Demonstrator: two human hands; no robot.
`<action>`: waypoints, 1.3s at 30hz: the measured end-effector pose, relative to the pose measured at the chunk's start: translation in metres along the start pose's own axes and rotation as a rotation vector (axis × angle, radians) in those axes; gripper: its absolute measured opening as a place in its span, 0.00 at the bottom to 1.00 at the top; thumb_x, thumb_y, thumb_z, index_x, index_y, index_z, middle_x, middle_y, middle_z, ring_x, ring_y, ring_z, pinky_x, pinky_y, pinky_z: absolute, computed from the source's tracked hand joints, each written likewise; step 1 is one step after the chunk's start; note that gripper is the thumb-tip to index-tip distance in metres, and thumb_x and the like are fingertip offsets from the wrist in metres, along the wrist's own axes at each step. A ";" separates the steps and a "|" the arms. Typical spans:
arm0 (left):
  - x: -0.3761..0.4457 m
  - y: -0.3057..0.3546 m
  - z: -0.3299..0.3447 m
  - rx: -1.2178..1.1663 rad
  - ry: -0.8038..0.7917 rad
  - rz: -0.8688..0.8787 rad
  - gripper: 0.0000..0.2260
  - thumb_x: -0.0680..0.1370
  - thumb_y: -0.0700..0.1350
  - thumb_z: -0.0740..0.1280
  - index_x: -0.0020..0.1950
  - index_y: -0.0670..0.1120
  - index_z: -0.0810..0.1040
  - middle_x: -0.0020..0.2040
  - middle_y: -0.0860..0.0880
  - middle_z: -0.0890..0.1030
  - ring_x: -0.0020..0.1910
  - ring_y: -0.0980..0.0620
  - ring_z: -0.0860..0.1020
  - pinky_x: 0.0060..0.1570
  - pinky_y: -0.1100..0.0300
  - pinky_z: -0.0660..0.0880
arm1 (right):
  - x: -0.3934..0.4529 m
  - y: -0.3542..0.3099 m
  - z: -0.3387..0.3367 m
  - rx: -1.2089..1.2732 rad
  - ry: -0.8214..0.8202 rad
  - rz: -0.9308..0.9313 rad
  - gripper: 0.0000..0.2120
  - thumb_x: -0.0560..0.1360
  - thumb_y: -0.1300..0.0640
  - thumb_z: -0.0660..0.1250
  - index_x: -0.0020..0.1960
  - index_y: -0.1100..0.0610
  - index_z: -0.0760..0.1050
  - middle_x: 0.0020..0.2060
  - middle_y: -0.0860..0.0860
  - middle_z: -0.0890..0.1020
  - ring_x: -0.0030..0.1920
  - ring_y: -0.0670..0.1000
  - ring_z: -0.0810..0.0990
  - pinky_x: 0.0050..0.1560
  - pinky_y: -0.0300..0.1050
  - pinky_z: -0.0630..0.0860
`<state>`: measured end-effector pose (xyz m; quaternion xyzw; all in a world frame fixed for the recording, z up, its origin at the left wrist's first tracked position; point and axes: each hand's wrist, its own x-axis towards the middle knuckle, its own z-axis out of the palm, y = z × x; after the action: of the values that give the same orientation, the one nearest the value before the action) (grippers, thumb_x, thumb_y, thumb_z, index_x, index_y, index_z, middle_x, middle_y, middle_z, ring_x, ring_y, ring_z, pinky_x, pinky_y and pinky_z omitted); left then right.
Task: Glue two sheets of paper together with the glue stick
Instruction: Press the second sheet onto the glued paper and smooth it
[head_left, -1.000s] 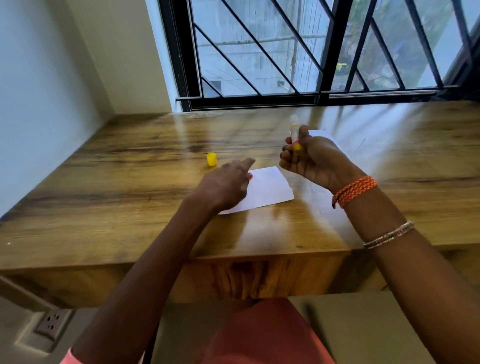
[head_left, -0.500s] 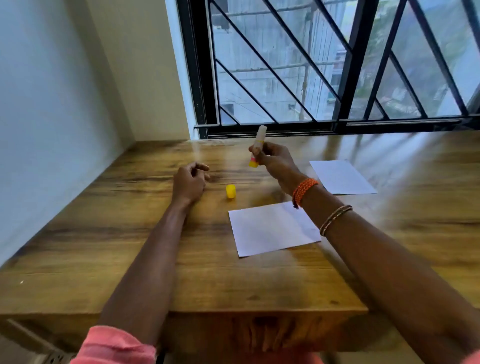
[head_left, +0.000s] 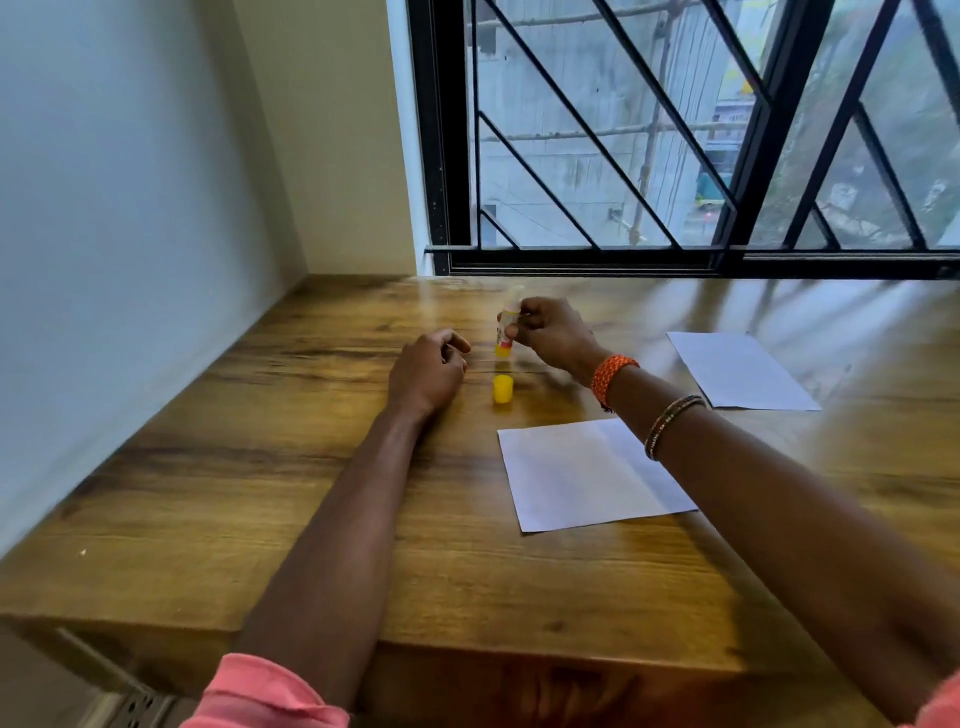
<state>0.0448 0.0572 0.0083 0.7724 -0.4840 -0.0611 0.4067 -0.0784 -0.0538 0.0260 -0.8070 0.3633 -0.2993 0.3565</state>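
Landmark: the yellow cap (head_left: 503, 389) stood upright on the wooden desk (head_left: 260, 519), and every place below was taken from it.

Glue stick: the glue stick (head_left: 506, 327) was held just beyond the cap and above it, clear of the desk, uncapped.

Long axis: near upright, leaning slightly; its yellow base pointed down toward the cap and its pale tip pointed up toward the window (head_left: 675, 130).

Right hand: the right hand (head_left: 550, 332) was closed around the middle of the stick, fingers clenched on its barrel, to the far right of the cap.

Left hand: the left hand (head_left: 426, 374) rested on the desk just left of the cap, fingers loosely curled and gripping nothing; it did not touch the cap.

Nearer hand: the left hand lay closer to the cap, while the right alone had the stick.

Near sheet: a white sheet of paper (head_left: 587, 475) lay flat nearer the person than the cap and a little right of it, under the right forearm.

Far sheet: a second sheet (head_left: 737, 371) lay well to the right of the cap, apart from the first.

Judgement: no glue appeared laid yet; the stick likely had to be turned tip-down and brought back toward the near sheet.

Risk: the standing cap could be knocked over on that sweep.
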 end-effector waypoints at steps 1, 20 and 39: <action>0.000 -0.001 0.000 0.004 -0.003 0.002 0.09 0.76 0.41 0.60 0.49 0.50 0.80 0.44 0.50 0.82 0.47 0.50 0.80 0.50 0.50 0.78 | -0.003 -0.001 0.002 -0.029 -0.013 0.003 0.13 0.73 0.57 0.69 0.58 0.55 0.78 0.49 0.53 0.84 0.54 0.54 0.80 0.60 0.62 0.71; -0.014 0.016 -0.007 -0.059 0.233 0.386 0.09 0.76 0.44 0.60 0.45 0.46 0.79 0.33 0.46 0.80 0.30 0.52 0.76 0.30 0.57 0.74 | -0.027 -0.005 -0.038 0.008 0.129 -0.003 0.29 0.72 0.52 0.72 0.69 0.57 0.65 0.66 0.56 0.71 0.61 0.52 0.72 0.60 0.47 0.69; -0.021 0.156 0.109 0.012 -0.156 0.519 0.09 0.75 0.48 0.61 0.47 0.50 0.81 0.39 0.51 0.84 0.38 0.48 0.80 0.42 0.56 0.77 | -0.049 0.144 -0.186 -0.327 0.515 0.396 0.10 0.74 0.50 0.67 0.51 0.53 0.81 0.56 0.57 0.80 0.61 0.59 0.74 0.60 0.52 0.64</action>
<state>-0.1285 -0.0192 0.0376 0.6179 -0.6959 -0.0115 0.3657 -0.2971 -0.1508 0.0061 -0.6655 0.6336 -0.3559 0.1705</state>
